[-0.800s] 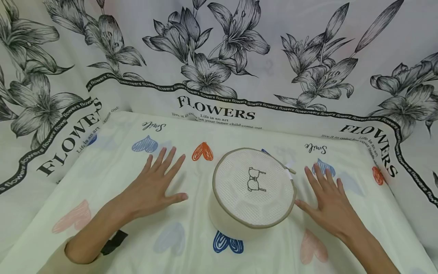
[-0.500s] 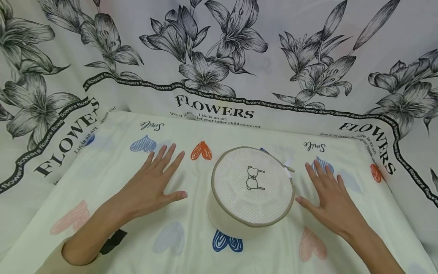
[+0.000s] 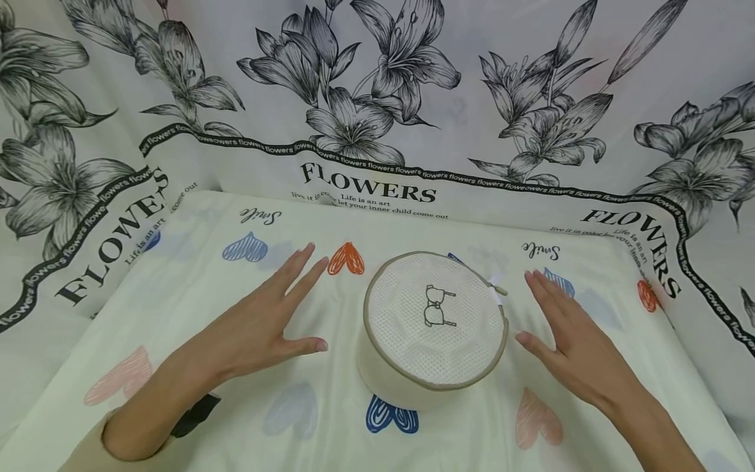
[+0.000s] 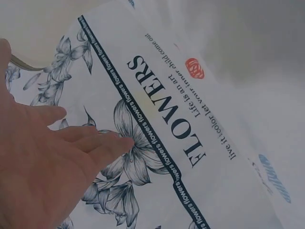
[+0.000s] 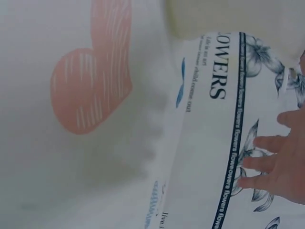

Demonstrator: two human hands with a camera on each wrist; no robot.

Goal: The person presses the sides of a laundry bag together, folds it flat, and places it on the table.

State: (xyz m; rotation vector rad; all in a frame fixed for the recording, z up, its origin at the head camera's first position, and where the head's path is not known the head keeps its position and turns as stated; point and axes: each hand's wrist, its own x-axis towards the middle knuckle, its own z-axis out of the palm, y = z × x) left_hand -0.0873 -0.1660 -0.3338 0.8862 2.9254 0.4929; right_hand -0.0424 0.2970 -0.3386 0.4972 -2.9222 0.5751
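Observation:
An embroidery hoop (image 3: 389, 360) holds taut white mesh cloth (image 3: 472, 334) with a dark stitched outline (image 3: 438, 305) like a pair of glasses. It lies over a pale round container (image 3: 371, 380); what is inside is hidden. To the hoop's left is my left hand (image 3: 262, 324), fingers straight and thumb spread, touching nothing I can see. My right hand (image 3: 578, 351) is held beside the hoop's right rim, its fingers straight and the thumb apart from the rim. Both hands are empty. The left wrist view shows the left palm (image 4: 47, 167); fingers (image 5: 267, 164) of the right hand appear at the right wrist view's edge.
A white cloth (image 3: 330, 426) printed with hearts covers the table. The hoop's screw (image 3: 498, 288) sticks out at its upper right. Behind hangs a flower-printed curtain (image 3: 460, 144). A small black item (image 3: 196, 415) shows by the left wrist.
Both hands have turned from spread and palm-down to more edge-on, with their fingers closer together. The right thumb has drawn slightly away from the hoop. The hoop stays on the container.

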